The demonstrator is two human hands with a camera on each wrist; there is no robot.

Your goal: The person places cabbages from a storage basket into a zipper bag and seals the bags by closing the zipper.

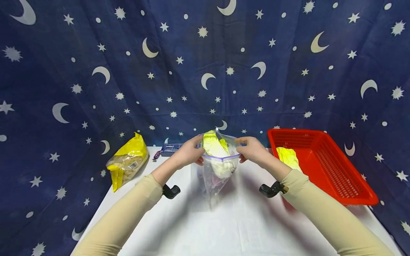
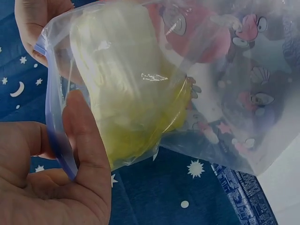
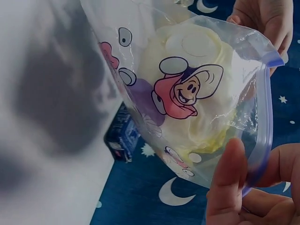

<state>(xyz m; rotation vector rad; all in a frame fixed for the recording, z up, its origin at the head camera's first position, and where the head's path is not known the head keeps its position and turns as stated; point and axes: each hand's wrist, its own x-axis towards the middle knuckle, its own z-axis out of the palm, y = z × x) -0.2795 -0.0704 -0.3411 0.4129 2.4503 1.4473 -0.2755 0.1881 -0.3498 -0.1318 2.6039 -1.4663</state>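
A clear zip bag (image 1: 209,179) with a purple zip edge and cartoon prints is held up over the middle of the table. My left hand (image 1: 191,151) pinches one side of its mouth, the thumb and fingers on either side of the zip strip in the left wrist view. At the opposite side, my right hand (image 1: 251,151) pinches the rim the same way. Inside the bag is a pale napa cabbage (image 2: 117,61) with yellow leaf ends. Its round cut base (image 3: 192,42) shows through the plastic in the right wrist view. The bag's mouth gapes between both hands.
At the right stands a red plastic basket (image 1: 320,142) holding another yellow-leaved piece (image 1: 288,158). A yellow-and-clear food packet (image 1: 128,161) lies at the left. Behind my left hand are a dark blue box (image 1: 171,149) and a small purple wrapped item (image 1: 156,155). A star-patterned curtain (image 1: 192,46) hangs behind the table.
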